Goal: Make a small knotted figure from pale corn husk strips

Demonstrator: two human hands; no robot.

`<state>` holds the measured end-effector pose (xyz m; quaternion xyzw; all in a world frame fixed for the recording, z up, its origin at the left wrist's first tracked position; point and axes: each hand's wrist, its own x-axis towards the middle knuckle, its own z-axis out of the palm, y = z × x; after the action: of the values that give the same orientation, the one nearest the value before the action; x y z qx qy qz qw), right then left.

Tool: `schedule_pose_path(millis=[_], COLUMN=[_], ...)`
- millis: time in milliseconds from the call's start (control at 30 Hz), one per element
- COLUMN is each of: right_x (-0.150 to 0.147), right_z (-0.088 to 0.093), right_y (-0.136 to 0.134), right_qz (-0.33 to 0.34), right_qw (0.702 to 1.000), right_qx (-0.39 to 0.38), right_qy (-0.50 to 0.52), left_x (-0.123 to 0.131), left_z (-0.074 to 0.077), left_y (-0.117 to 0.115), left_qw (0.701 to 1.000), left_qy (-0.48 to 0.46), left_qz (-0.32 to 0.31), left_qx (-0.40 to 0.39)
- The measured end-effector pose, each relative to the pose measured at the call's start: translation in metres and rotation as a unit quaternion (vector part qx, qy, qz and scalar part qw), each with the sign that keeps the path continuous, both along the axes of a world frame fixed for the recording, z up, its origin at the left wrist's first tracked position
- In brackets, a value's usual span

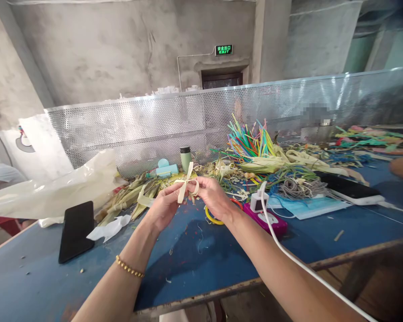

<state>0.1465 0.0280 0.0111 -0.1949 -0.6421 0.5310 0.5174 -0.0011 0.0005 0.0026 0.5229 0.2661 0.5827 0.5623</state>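
Note:
Both my hands are raised over the blue table [195, 259], working on one pale cream strip [186, 183] that crosses into a knot or bow between them. My left hand [164, 206] pinches the strip from the left, fingers closed, with a gold bead bracelet [129, 268] on the wrist. My right hand [211, 194] pinches it from the right, a loop of the strip curling over its fingers. Loose ends stick up and hang down from the knot.
A dark phone [75, 230] lies at the left. A magenta power strip [267, 221] with a white charger and cable sits right of my hands. Heaps of husks [130, 197], coloured strips [248, 141] and cords spread along a perforated metal screen [154, 129]. Another phone [351, 188] lies at right.

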Motion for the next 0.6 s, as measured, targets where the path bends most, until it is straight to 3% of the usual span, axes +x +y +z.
schedule_pose_path(millis=[133,267,500,600], right_x=[-0.005,-0.008,0.001,0.011], right_z=[-0.004,-0.01,-0.009,-0.002], right_y=[0.001,0.003,0.015,0.02], right_qz=[-0.025,-0.068,-0.164,-0.272], right_qw=[1.0,0.993,0.954,0.944], right_qx=[0.016,0.085,0.142,0.144], right_qy=[-0.01,-0.049,-0.207,-0.115], left_x=[0.008,0.01,-0.001,-0.003], left_z=[-0.002,-0.007,-0.008,-0.007], left_y=[-0.001,0.002,0.009,0.01], left_qw=[0.998,0.994,0.988,0.991], left_qy=[-0.007,0.0,0.002,0.012], left_qz=[0.065,0.104,0.146,0.124], left_qx=[0.015,0.016,0.049,0.052])
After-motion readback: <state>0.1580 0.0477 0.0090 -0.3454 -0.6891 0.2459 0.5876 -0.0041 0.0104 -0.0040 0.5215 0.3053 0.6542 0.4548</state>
